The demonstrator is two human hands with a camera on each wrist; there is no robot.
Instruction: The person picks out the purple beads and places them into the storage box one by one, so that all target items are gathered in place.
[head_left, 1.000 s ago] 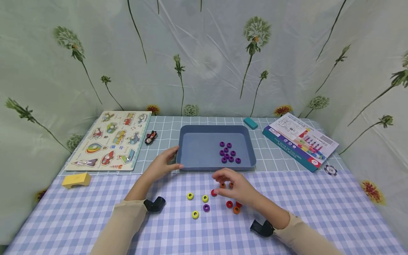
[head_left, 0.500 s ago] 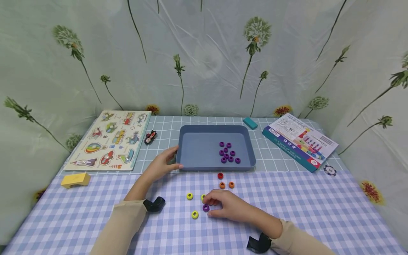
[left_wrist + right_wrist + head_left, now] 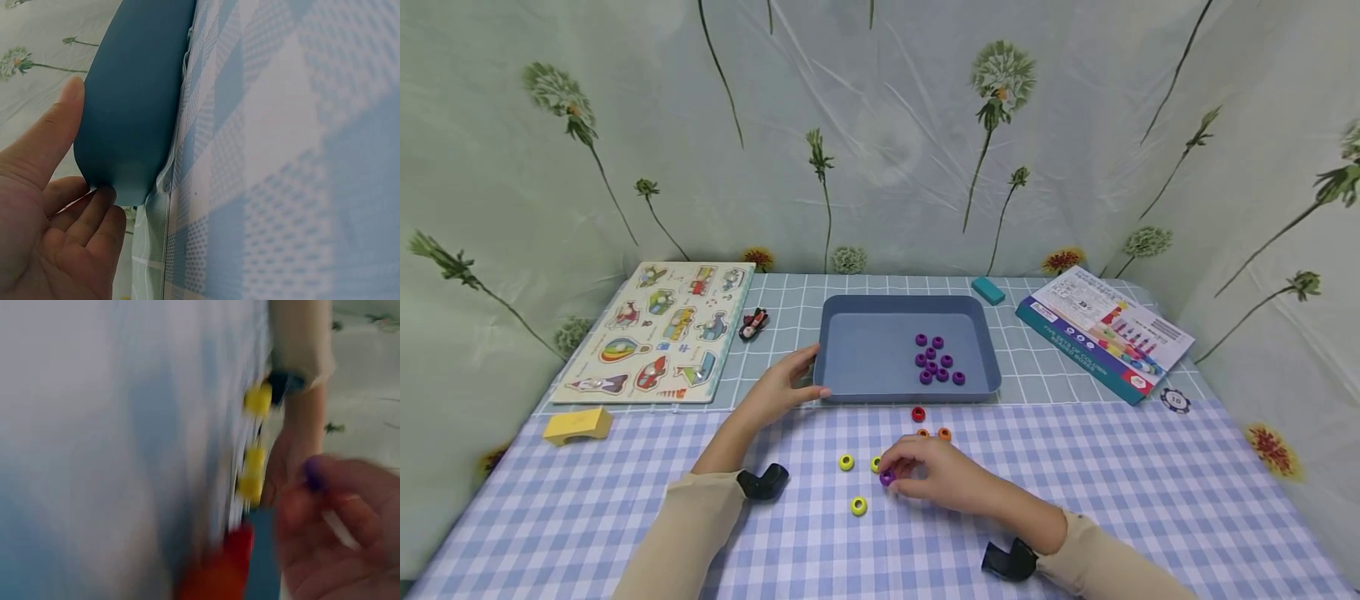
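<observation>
My right hand (image 3: 943,477) pinches a purple bead (image 3: 887,477) between thumb and fingertips, just above the checked cloth. In the right wrist view that purple bead (image 3: 314,474) is a blur at the fingertips. Close by lie yellow beads (image 3: 858,506), one partly behind the fingers. Red (image 3: 918,414) and orange beads (image 3: 944,434) sit beyond the hand, which may hide others. My left hand (image 3: 785,387) holds the near left corner of a blue-grey tray (image 3: 865,398), thumb on one side and fingers on the other. Several purple beads (image 3: 942,375) rest inside the tray's right half.
A picture puzzle board (image 3: 658,333) and a yellow arch block (image 3: 578,426) lie left. A small dark toy figure (image 3: 753,324) is beside the board. To the right are a teal block (image 3: 988,290), a printed box (image 3: 1105,333) and a round chip (image 3: 1176,401).
My right hand has come down and left from near the tray, pinched the purple bead and raised it slightly. My left hand has stayed at the tray's corner.
</observation>
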